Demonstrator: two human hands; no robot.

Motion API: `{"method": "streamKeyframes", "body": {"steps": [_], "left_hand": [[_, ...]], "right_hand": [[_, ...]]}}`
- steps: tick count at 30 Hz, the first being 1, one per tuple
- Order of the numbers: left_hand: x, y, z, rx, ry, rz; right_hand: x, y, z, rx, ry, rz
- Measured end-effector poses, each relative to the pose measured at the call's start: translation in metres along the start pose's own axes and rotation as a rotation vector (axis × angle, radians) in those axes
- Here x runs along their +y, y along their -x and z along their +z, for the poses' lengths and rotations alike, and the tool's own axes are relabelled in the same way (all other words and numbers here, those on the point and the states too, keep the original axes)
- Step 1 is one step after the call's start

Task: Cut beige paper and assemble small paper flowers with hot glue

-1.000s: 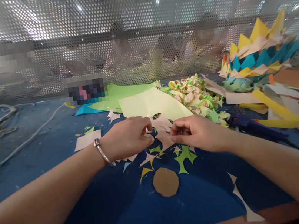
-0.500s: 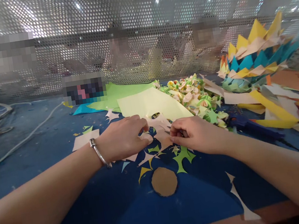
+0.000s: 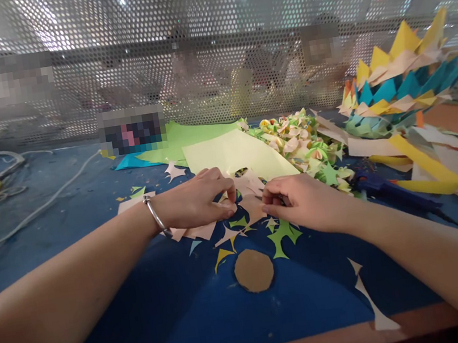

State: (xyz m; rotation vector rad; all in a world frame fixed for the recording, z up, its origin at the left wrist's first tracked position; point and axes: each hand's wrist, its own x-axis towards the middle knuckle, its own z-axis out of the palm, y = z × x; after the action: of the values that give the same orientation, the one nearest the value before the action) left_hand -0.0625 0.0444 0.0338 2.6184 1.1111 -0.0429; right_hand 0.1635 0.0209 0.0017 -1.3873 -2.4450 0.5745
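nearest the camera, low in the middle of the frame, there's a brown cardboard disc (image 3: pixel 253 270) lying flat on the blue table (image 3: pixel 157 325), with a long pale offcut (image 3: pixel 371 302) to its lower right near the table edge. just above the disc are spiky green scraps (image 3: pixel 282 236) and a yellow sliver (image 3: pixel 221 256). dead centre, both hands meet over a pale pink paper piece (image 3: pixel 251 205): the left hand (image 3: pixel 193 202) (silver bangle (image 3: pixel 156 217) on the wrist) has thumb and fingertips pressed together on its left edge, and the right hand (image 3: pixel 302 203) has its fingers curled in and pinched on the right edge. the paper looks thin and already cut into points, so i'd guess a pull in opposite directions could tear it, or a sleeve-level sweep of the forearms could scatter the loose scraps under them. further back there's a light yellow sheet (image 3: pixel 235 153), then a heap of small folded flowers (image 3: pixel 300 143), and at the upper right a stack of yellow and teal spiked paper (image 3: pixel 396 83). a perforated screen (image 3: pixel 192 39) closes off the back.
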Motion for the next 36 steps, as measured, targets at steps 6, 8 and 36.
{"method": "streamKeyframes", "body": {"steps": [6, 8, 36], "left_hand": [[-0.005, 0.000, 0.000, 0.017, 0.008, 0.025], [-0.006, 0.000, -0.002, 0.007, 0.005, 0.023], [-0.003, -0.022, 0.032, 0.463, 1.010, -0.053]], "right_hand": [[-0.001, -0.001, 0.001, 0.002, 0.020, 0.000], [-0.002, -0.001, 0.001, 0.002, 0.036, -0.004], [-0.001, 0.001, 0.002, 0.304, -0.088, -0.083]]}}
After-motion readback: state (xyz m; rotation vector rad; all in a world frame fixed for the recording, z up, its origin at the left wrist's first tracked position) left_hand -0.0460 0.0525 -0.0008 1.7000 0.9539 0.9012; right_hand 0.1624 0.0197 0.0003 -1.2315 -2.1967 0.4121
